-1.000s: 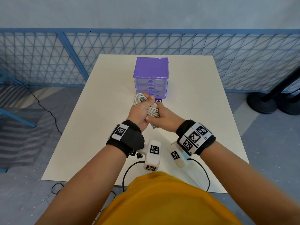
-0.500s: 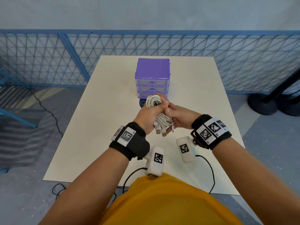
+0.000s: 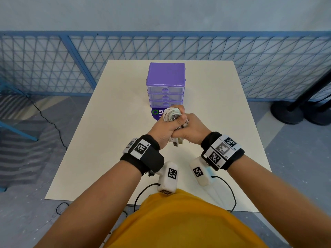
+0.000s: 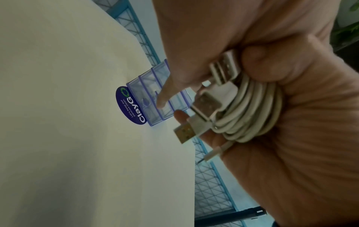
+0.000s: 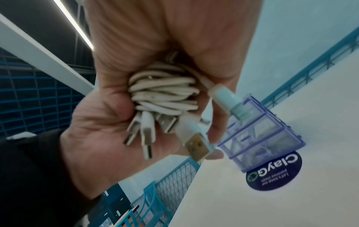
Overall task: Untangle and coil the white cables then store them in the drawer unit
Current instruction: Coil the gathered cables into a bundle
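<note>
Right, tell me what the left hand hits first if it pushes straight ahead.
Most likely the purple drawer unit: the left hand, gripping the coiled white cables, points at its closed bottom drawers. The gap is hard to judge.

The white cables [image 4: 250,106] have smooth, matt plastic sheathing and shiny metal plugs [image 5: 197,145]. The drawer unit [image 3: 165,85] is glossy plastic, purple frame, translucent drawers. The tabletop [image 3: 114,140] looks smooth and matt.

The white cables [image 3: 171,114] are bundled in a tight coil, USB plugs [image 5: 197,144] hanging out below. The purple drawer unit [image 3: 165,84] stands upright on the counter [image 3: 107,122], its three clear drawers closed.
</note>
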